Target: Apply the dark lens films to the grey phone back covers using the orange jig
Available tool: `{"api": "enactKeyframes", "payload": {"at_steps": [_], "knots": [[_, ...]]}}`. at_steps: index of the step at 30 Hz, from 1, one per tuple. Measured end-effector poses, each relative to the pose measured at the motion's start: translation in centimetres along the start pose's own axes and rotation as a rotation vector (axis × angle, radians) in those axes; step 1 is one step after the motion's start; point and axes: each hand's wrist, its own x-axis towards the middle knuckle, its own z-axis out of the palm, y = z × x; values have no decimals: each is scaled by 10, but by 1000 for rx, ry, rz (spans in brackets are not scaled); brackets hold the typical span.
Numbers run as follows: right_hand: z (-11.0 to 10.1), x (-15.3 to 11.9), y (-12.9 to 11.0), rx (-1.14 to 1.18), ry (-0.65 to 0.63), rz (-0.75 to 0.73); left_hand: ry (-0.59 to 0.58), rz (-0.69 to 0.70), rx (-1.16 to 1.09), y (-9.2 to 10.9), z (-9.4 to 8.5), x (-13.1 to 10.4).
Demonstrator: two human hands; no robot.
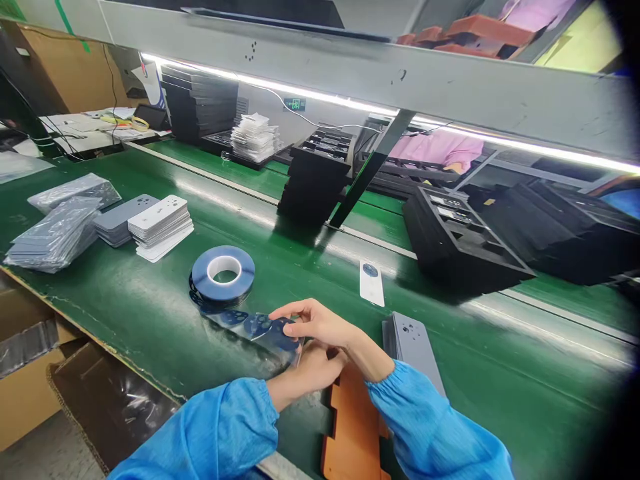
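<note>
A roll of blue film stickers (245, 280) lies on the green bench, its clear strip (267, 343) with dark round stickers running out towards my hands. My right hand (323, 327) is over the strip's near end, thumb and forefinger closed at a dark round sticker (284, 335). Below it, my left hand (313, 370) is curled at the strip's end; its fingertips are partly hidden by the strip and my right hand. Under my wrists sits an orange notched fixture (353, 427). Grey phone back panels (417, 350) with camera holes stand in a stack right of it.
A white panel with a dark round sticker (371, 283) lies ahead. Stacks of white panels (160, 220), grey panels (125, 217) and plastic-wrapped panels (55, 233) are left. Black trays (315, 180) and another black tray stack (460, 247) stand beyond, under a lit shelf beam (320, 60). A person in pink (435, 147) is opposite.
</note>
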Motion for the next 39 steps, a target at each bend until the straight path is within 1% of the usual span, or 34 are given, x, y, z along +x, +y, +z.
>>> {"api": "enactKeyframes", "payload": {"at_steps": [2, 4, 6, 8, 10, 13, 16, 19, 23, 27, 29, 31, 33, 34, 36, 39], "knots": [[-3, -1, -1, -46, 7, -27, 11, -24, -43, -2, 1, 1], [-7, -4, 0, -43, 46, -86, 11, -36, -98, -5, 3, 3], [-13, -9, 1, -9, 121, -151, -9, -42, -160, -8, 4, 5], [-20, -19, 1, -1, 238, -202, -36, -56, -231, -10, 4, 8], [-26, -38, 1, -18, 348, -237, -64, -78, -311, -10, 2, 11], [-32, -75, 10, -5, 439, -281, -135, -133, -444, -6, -5, 15], [-29, -111, 29, -9, 516, -301, -245, -186, -564, 1, -12, 16], [-22, -135, 52, -87, 530, -256, -297, -199, -607, 7, -14, 11], [-16, -151, 74, -130, 550, -215, -262, -175, -556, 10, -10, 6], [-13, -161, 87, -98, 630, -274, -162, -135, -477, 7, -7, 7], [-9, -162, 92, -89, 731, -257, -114, -122, -438, 6, -6, 8], [-4, -160, 97, -135, 896, -182, -94, -117, -400, 6, -5, 8], [1, -155, 101, -229, 1019, -105, -98, -120, -359, 6, -4, 7], [2, -154, 102, -272, 1044, -81, -101, -123, -337, 7, -3, 7], [3, -152, 105, -324, 1055, -55, -100, -130, -294, 7, -2, 7], [1, -156, 108, -373, 1082, -5, -49, -125, -243, 6, -3, 7]]}}
